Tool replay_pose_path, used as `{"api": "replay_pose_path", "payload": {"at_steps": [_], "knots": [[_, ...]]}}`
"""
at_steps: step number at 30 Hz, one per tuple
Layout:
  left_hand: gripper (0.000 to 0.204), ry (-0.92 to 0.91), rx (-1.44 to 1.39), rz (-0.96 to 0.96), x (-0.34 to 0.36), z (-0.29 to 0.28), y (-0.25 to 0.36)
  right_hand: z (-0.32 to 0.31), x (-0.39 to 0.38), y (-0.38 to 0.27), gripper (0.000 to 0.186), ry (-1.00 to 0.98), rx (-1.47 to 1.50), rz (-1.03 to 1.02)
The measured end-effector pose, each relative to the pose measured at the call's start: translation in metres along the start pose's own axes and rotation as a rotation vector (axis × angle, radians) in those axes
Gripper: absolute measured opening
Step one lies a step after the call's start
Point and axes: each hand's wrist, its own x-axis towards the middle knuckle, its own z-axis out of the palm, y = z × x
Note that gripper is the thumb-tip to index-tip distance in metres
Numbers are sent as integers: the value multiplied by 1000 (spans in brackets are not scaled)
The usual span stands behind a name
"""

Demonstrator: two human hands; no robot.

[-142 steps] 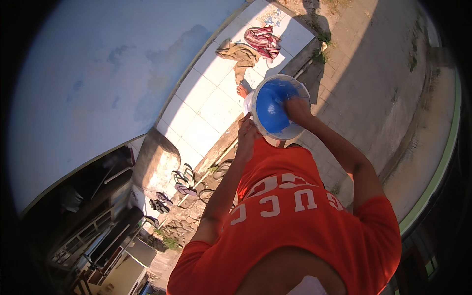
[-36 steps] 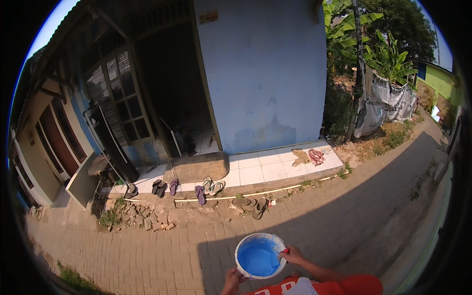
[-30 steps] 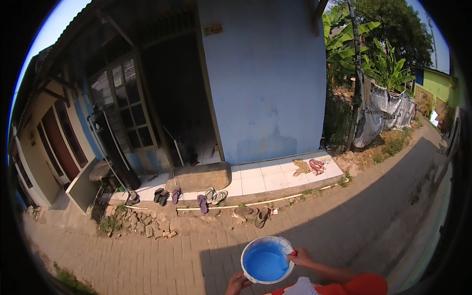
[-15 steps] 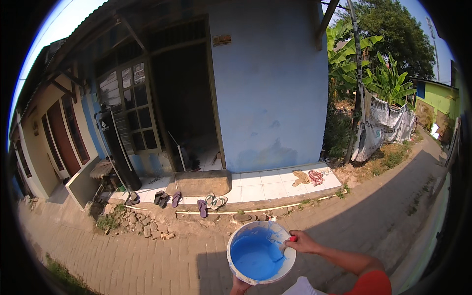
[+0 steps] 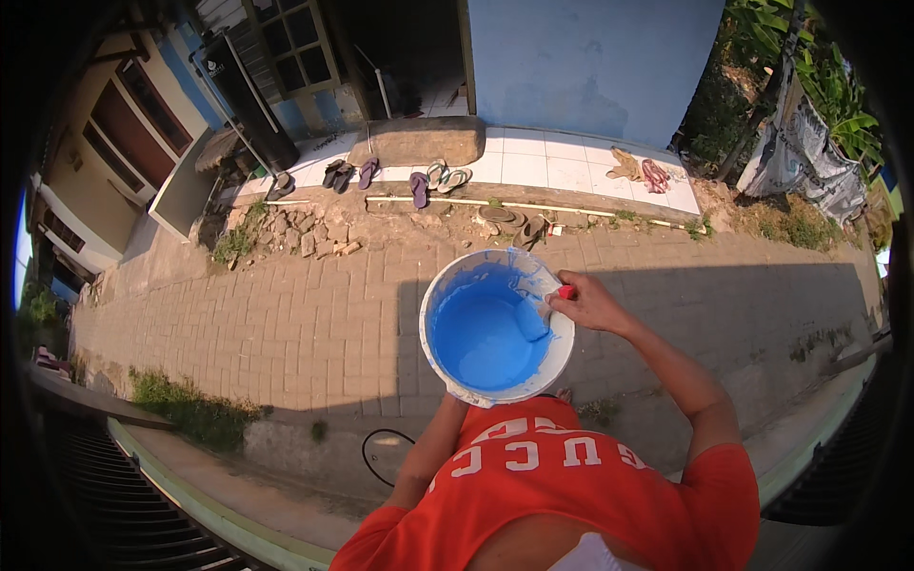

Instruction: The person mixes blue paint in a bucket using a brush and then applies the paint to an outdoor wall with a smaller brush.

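A white bucket [image 5: 427, 357] of bright blue paint [image 5: 481, 333] is in front of my chest, its inner wall streaked with blue. My left hand [image 5: 457, 401] supports it from below at the near side; the bucket hides most of those fingers. On the right, my right hand [image 5: 592, 305] is closed round the red handle of a paintbrush [image 5: 566, 291]. The brush's wide head slants into the bucket against the right inner wall, and its tip is coated in blue.
Beyond the paved lane [image 5: 314, 324] stands a blue wall [image 5: 590, 67] above a white-tiled porch [image 5: 562, 171]. Sandals [image 5: 419, 188], a stone step [image 5: 419, 141], cloths [image 5: 655, 176] and rubble [image 5: 305, 233] lie there. A black cylindrical tank [image 5: 249, 100] stands left of the doorway. Behind me runs a ledge with grating [image 5: 143, 504].
My view has tilted downward, so the bucket sits higher in the picture and my red shirt shows. Both hands keep their hold; the brush remains against the bucket's right inner side.
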Motion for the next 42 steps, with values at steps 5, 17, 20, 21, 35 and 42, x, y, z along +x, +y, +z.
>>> {"api": "replay_pose_path", "payload": {"at_steps": [5,17,20,21,35,42], "knots": [[47,29,-38,24,-11,-1,8,-3,0,-45,42,-200,-428,224],[54,9,-109,20,-6,5,1,23,-15,-54,22,-238,-644,-250],[55,12,-119,28,-5,4,7,26,-1,-50,22,-387,-626,-267],[56,12,-124,25,-2,6,9,27,1,-53,22,-396,-618,-257],[63,9,-76,-24,-21,13,11,69,21,-61,21,-283,-382,-623],[67,12,-44,-32,-28,12,3,47,11,-46,22,-320,-580,-325]]}}
